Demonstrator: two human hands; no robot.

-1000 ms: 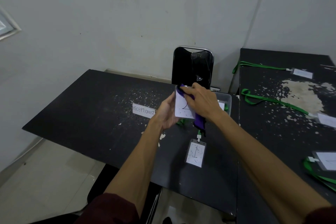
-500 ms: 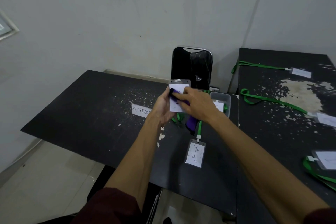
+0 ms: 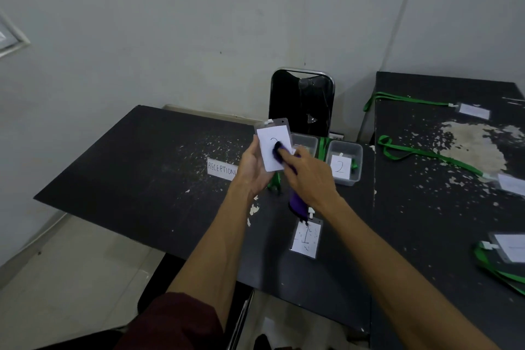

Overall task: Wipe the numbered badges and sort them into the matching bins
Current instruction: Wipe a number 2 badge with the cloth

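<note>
Holding the badge (image 3: 272,136) upright above the black table (image 3: 136,159), we have our left hand (image 3: 252,172) curled round its left edge and back. The card rises past our fingers, so its top half stands free. Our right hand (image 3: 311,179) grips a purple cloth (image 3: 297,203) with bunched fingers. It presses a fold of the cloth against the middle of the badge face, partly covering the handwritten numeral. The rest of the cloth trails down below that palm. The badge's green lanyard (image 3: 275,183) hangs beneath it, between our two hands. Beyond our right hand stand two clear bins: the right bin (image 3: 345,146) is labelled 2, the left bin (image 3: 306,140) is partly hidden. Another badge marked 1 (image 3: 306,239) lies flat just below the cloth.
</note>
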